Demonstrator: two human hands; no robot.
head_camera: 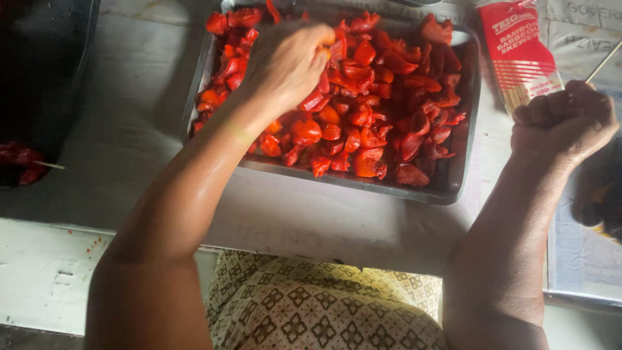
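A metal tray [453,188] on the table holds several red marinated meat pieces [382,123]. My left hand [285,61] reaches into the tray from above, its fingers curled down among the pieces; whether it grips one is hidden. My right hand [564,123] rests as a fist to the right of the tray, closed on a thin bamboo skewer [604,63] that sticks up and to the right. A red and clear pack of bamboo skewers [518,52] lies just behind that hand.
A dark container [39,78] at the far left holds a few red pieces on a skewer [26,159]. The table's pale front edge [45,272] runs below the tray. A patterned garment [324,304] covers my lap. Newspaper [583,259] lies at the right.
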